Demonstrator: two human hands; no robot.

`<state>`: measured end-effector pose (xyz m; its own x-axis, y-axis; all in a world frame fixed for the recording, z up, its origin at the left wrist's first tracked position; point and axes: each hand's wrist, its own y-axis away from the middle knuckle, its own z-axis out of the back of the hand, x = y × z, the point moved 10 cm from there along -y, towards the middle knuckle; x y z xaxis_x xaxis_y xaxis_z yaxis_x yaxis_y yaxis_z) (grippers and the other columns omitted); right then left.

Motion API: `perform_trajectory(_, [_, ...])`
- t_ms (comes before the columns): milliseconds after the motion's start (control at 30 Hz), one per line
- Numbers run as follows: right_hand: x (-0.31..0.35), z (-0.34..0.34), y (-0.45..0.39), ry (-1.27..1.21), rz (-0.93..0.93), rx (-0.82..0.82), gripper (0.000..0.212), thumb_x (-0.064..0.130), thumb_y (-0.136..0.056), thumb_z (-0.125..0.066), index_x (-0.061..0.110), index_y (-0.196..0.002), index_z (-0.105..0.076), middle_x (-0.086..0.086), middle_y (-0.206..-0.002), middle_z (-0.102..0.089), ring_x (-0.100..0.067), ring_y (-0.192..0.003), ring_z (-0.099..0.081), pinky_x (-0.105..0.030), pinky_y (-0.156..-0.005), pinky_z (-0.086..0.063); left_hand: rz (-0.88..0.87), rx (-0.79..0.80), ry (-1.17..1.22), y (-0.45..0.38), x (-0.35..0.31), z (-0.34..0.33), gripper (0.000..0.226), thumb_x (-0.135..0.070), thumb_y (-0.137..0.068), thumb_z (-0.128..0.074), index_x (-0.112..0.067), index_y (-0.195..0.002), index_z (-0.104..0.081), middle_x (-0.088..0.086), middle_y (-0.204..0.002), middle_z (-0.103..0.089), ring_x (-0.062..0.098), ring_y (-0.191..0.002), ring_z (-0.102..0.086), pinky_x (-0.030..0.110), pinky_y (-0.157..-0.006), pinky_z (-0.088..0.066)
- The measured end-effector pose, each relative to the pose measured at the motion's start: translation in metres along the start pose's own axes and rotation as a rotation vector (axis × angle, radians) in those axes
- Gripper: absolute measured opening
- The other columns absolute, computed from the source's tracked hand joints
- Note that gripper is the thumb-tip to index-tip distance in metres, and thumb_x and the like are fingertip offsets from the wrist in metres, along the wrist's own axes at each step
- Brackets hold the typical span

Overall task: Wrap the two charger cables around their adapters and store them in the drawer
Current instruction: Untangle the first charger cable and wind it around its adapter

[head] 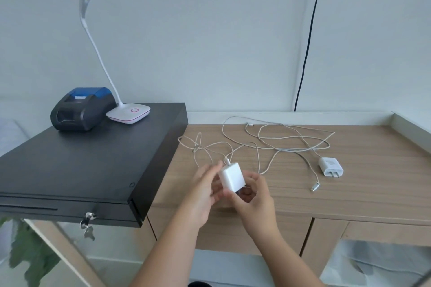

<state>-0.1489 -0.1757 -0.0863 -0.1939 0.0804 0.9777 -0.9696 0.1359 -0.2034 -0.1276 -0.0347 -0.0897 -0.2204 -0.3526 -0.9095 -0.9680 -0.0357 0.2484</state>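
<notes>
Hands meet over the surface [349, 198] front edge: left hand [205, 193] fingers straight, touching the white adapter [232, 178], right hand [254, 198] curled under it, gripping. Its cable [210, 147] leaves the adapter top and trails away and left in loose loops toward the black cash drawer [93, 165], so left hand is nearer for winding. Second adapter [331, 166] lies flat well right, prongs toward the person, its cable [291, 140] sprawled behind, nearer the right hand.

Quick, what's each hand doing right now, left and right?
Left hand: open, straight fingers touching the side of the white adapter.
Right hand: fingers curled around the white adapter from below, holding it above the counter.
</notes>
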Motion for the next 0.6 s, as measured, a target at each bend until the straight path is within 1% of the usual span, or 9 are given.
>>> perform_trajectory(67, [-0.002,-0.001,0.0,0.027,-0.035,-0.016,0.056,0.023,-0.062,-0.089,0.031,-0.103,-0.051,0.012,-0.093,-0.068,-0.005,-0.081,-0.063,-0.022,-0.073,-0.051,-0.058,0.026,-0.075,0.011,0.004,0.001,0.03,-0.02,-0.092,-0.064,-0.007,-0.119,-0.062,0.008,-0.094,-0.07,0.012,-0.069,-0.064,0.025,-0.06,-0.053])
perform_trajectory(133, [-0.002,-0.008,0.002,0.051,-0.024,0.041,0.053,0.023,-0.061,-0.09,0.03,-0.098,-0.053,0.01,-0.094,-0.068,-0.005,-0.081,-0.063,-0.021,-0.074,-0.052,-0.11,0.042,-0.076,0.02,0.003,0.005,0.021,-0.012,-0.095,-0.058,-0.003,-0.114,-0.064,0.006,-0.087,-0.071,0.009,-0.068,-0.065,0.023,-0.063,-0.054])
perform_trajectory(200, [0.001,-0.015,0.004,0.044,0.022,0.135,0.037,0.023,-0.07,-0.085,0.031,-0.095,-0.059,0.009,-0.093,-0.069,-0.007,-0.082,-0.064,-0.022,-0.075,-0.051,-0.133,0.039,-0.025,0.025,0.0,0.014,0.02,-0.014,-0.098,-0.053,-0.005,-0.111,-0.065,0.008,-0.091,-0.072,0.013,-0.077,-0.068,0.027,-0.069,-0.056])
perform_trajectory(267, [0.007,-0.015,0.0,-0.039,0.06,0.175,0.013,0.023,-0.088,-0.068,0.031,-0.096,-0.063,0.006,-0.096,-0.071,-0.012,-0.088,-0.064,-0.025,-0.078,-0.049,-0.127,0.02,-0.013,0.029,-0.002,0.025,0.02,-0.019,-0.099,-0.051,-0.012,-0.11,-0.066,0.007,-0.093,-0.073,0.018,-0.082,-0.068,0.033,-0.075,-0.054])
perform_trajectory(300, [0.012,-0.013,-0.005,-0.078,0.062,0.182,0.012,0.022,-0.093,-0.059,0.031,-0.1,-0.063,0.005,-0.101,-0.071,-0.014,-0.093,-0.063,-0.025,-0.081,-0.048,-0.124,0.016,-0.014,0.032,-0.002,0.03,0.02,-0.021,-0.098,-0.052,-0.015,-0.108,-0.068,0.006,-0.093,-0.072,0.019,-0.082,-0.065,0.034,-0.075,-0.052])
perform_trajectory(367, [0.027,-0.016,-0.021,-0.069,0.109,0.243,0.03,0.015,-0.093,-0.052,0.037,-0.112,-0.062,0.012,-0.111,-0.066,-0.012,-0.099,-0.059,-0.025,-0.089,-0.047,-0.131,0.04,-0.015,0.039,-0.006,0.034,0.025,-0.027,-0.092,-0.056,-0.016,-0.109,-0.069,0.006,-0.094,-0.07,0.019,-0.085,-0.06,0.031,-0.07,-0.048])
perform_trajectory(467, [0.065,-0.049,-0.034,0.131,0.256,0.469,0.059,-0.002,-0.089,-0.052,0.047,-0.121,-0.058,0.026,-0.128,-0.054,-0.003,-0.106,-0.053,-0.023,-0.094,-0.043,-0.174,0.101,-0.039,0.052,-0.018,0.035,0.038,-0.033,-0.085,-0.064,-0.013,-0.118,-0.066,0.006,-0.102,-0.069,0.016,-0.085,-0.06,0.026,-0.062,-0.048])
perform_trajectory(533, [0.085,-0.075,-0.036,0.215,0.348,0.579,0.054,0.004,-0.09,-0.058,0.048,-0.122,-0.058,0.026,-0.142,-0.043,0.001,-0.121,-0.047,-0.027,-0.102,-0.039,-0.2,0.101,-0.017,0.061,-0.028,0.038,0.042,-0.032,-0.084,-0.07,-0.007,-0.117,-0.062,0.009,-0.1,-0.068,0.014,-0.081,-0.062,0.023,-0.06,-0.049])
perform_trajectory(600, [0.095,-0.09,-0.041,0.263,0.425,0.58,0.035,0.021,-0.09,-0.064,0.048,-0.112,-0.064,0.021,-0.145,-0.041,0.004,-0.131,-0.039,-0.04,-0.111,-0.03,-0.237,0.107,0.015,0.069,-0.043,0.041,0.045,-0.031,-0.08,-0.077,-0.003,-0.11,-0.061,0.009,-0.094,-0.068,0.013,-0.077,-0.064,0.022,-0.059,-0.05])
